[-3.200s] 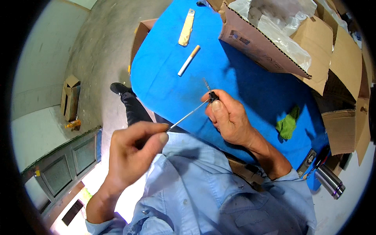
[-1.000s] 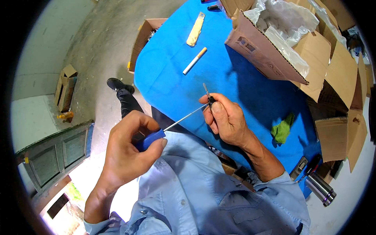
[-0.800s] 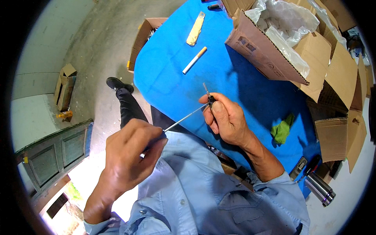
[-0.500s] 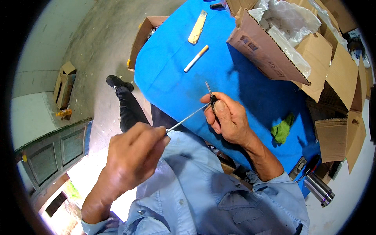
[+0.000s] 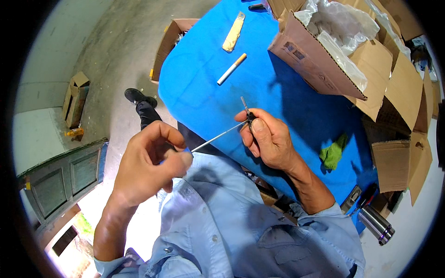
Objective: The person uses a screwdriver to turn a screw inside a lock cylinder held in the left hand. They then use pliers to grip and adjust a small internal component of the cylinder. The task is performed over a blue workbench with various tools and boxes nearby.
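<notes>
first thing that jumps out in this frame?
The two hands at centre: the left hand grips a thin screwdriver whose tip meets a small dark part pinched in the right hand. Behind them lies the bright blue table, with an open cardboard box of crumpled plastic at upper right and a green rag near the right wrist.

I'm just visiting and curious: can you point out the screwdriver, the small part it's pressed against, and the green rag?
screwdriver (image 5: pixel 218 137), head view, middle of its thin metal shaft.
small dark part (image 5: pixel 247 110), head view, the bit showing above the right hand's fingertips.
green rag (image 5: pixel 333 153), head view, centre of the crumpled cloth.
</notes>
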`<state>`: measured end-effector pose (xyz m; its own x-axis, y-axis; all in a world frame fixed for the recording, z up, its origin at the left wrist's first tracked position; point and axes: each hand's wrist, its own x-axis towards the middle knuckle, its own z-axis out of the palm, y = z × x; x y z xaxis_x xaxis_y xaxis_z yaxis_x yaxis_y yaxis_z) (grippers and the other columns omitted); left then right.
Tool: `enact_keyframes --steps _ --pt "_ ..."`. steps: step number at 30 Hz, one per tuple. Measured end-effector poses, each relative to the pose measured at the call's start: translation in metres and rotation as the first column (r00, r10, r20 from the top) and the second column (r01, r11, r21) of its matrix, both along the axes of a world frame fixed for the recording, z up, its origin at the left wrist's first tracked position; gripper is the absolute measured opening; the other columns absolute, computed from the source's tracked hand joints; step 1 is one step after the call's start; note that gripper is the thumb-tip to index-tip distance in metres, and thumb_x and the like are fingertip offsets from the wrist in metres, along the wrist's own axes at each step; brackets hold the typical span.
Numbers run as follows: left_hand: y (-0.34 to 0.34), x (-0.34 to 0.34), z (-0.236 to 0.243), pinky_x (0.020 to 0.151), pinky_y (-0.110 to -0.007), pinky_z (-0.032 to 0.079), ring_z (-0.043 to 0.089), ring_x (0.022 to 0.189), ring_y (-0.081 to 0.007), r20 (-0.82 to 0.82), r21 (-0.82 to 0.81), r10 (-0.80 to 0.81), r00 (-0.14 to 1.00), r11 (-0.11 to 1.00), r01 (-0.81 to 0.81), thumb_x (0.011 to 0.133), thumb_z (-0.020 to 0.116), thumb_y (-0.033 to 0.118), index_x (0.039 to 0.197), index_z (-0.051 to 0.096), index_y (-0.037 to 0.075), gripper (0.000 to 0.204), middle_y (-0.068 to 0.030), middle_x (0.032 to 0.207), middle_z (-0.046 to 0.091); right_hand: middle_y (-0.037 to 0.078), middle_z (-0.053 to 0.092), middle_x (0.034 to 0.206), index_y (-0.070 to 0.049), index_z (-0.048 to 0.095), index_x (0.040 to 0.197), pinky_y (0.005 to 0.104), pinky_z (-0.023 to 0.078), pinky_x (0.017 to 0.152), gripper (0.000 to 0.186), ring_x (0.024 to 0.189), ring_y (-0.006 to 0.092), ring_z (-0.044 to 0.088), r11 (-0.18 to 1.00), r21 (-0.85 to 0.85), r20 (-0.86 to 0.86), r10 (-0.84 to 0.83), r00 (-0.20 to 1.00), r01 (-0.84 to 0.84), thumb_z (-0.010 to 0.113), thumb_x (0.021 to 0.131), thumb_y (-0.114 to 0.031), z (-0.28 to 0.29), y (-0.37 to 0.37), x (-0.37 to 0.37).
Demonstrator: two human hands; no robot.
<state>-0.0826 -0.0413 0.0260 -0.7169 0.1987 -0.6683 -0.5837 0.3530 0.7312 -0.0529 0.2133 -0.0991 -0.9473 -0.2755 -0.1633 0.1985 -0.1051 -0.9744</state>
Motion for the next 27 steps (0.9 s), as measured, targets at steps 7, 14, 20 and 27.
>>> enact_keyframes --steps 7,14,20,27 --pt "0.001 0.010 -0.003 0.065 -0.022 0.047 0.061 0.077 -0.0067 -0.223 -0.033 -0.077 0.972 0.997 0.071 0.083 0.071 0.003 0.097 0.060 0.001 0.018 -0.0032 0.082 0.062 0.001 0.056 0.074 0.004 0.058 0.124 0.0215 0.039 0.049 0.036 0.055 0.0040 0.046 0.998 -0.061 0.034 -0.003 0.999 0.005 0.040 0.111 -0.024 0.001 0.002 0.000" --pt "-0.003 0.016 -0.004 0.061 -0.025 0.050 0.063 0.071 -0.0096 -0.555 -0.222 -0.307 0.773 0.950 0.219 0.094 0.068 0.002 0.107 0.064 -0.005 0.016 -0.0086 0.086 0.067 0.002 0.056 0.075 0.005 0.057 0.125 0.0215 0.039 0.049 0.037 0.055 0.0043 0.046 0.994 -0.105 0.046 -0.006 0.999 0.010 0.040 0.111 -0.026 -0.001 0.002 0.000" --pt "0.010 0.015 0.009 0.053 -0.024 0.049 0.064 0.064 -0.0111 -0.246 -0.050 -0.035 0.969 0.998 0.023 0.100 0.063 0.007 0.109 0.063 -0.004 0.014 -0.0081 0.084 0.067 0.003 0.056 0.075 0.003 0.057 0.125 0.0216 0.040 0.049 0.037 0.055 0.0048 0.046 0.994 -0.109 0.058 0.004 0.998 0.003 0.040 0.111 -0.026 0.000 0.002 0.000" --pt "0.006 0.017 -0.003 0.065 -0.025 0.053 0.063 0.076 -0.0103 -0.372 -0.043 -0.117 0.921 0.993 0.109 0.086 0.063 0.002 0.100 0.057 0.000 0.015 -0.0054 0.088 0.062 0.002 0.056 0.075 0.003 0.057 0.125 0.0215 0.041 0.051 0.037 0.055 0.0049 0.046 0.994 -0.107 0.050 0.009 0.999 -0.004 0.040 0.112 -0.027 0.001 0.003 -0.003"
